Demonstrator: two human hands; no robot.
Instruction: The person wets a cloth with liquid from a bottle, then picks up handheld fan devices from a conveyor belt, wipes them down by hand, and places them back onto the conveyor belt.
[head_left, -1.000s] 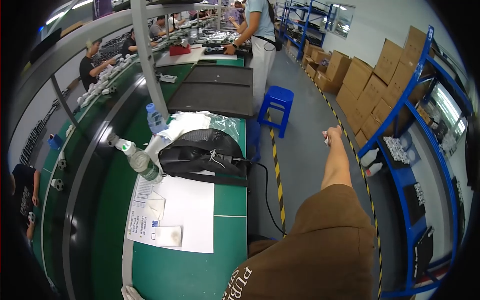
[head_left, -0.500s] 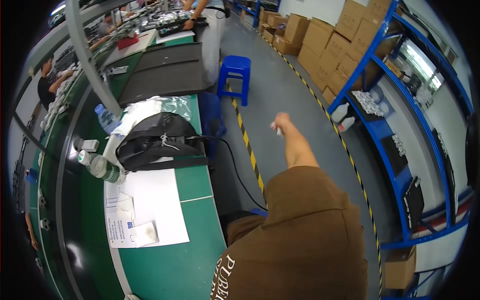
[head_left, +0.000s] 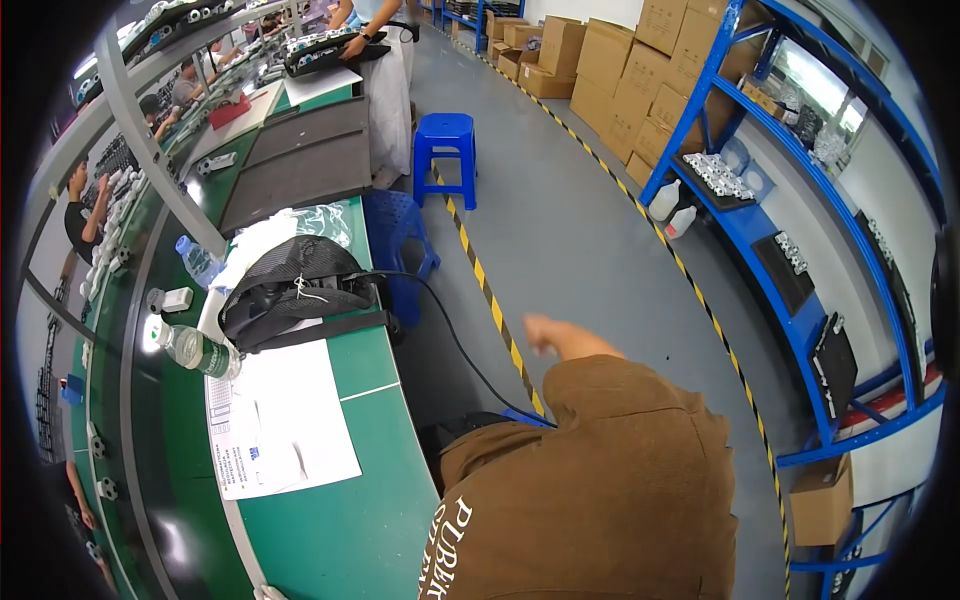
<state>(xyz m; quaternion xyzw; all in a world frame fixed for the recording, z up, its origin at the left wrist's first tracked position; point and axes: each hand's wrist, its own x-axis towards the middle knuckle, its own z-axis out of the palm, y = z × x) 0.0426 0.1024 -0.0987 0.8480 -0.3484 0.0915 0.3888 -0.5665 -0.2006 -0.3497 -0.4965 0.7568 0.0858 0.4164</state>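
Observation:
My right hand (head_left: 543,335) hangs over the grey floor, to the right of the green table (head_left: 385,425). It is blurred, and its fingers cannot be made out; no object shows in it. Of my left hand (head_left: 268,592), only a small whitish, glove-like part shows at the table's bottom left edge. On the table lie a black mesh bag (head_left: 290,285) and a printed white sheet (head_left: 325,400) with small white pieces on it. A clear bottle with a green label (head_left: 205,352) leans at the sheet's upper left corner.
Beside the table stand blue stools (head_left: 446,150), with a black cable (head_left: 450,330) hanging near them. Blue shelving (head_left: 725,210) and cardboard boxes (head_left: 610,65) line the right side. A person (head_left: 390,100) holds a tray of parts at the back; others sit along the line.
My right hand has drawn back toward my body; the crumpled whitish item seen in it earlier no longer shows. The view has swung right. The person at the back has raised a tray.

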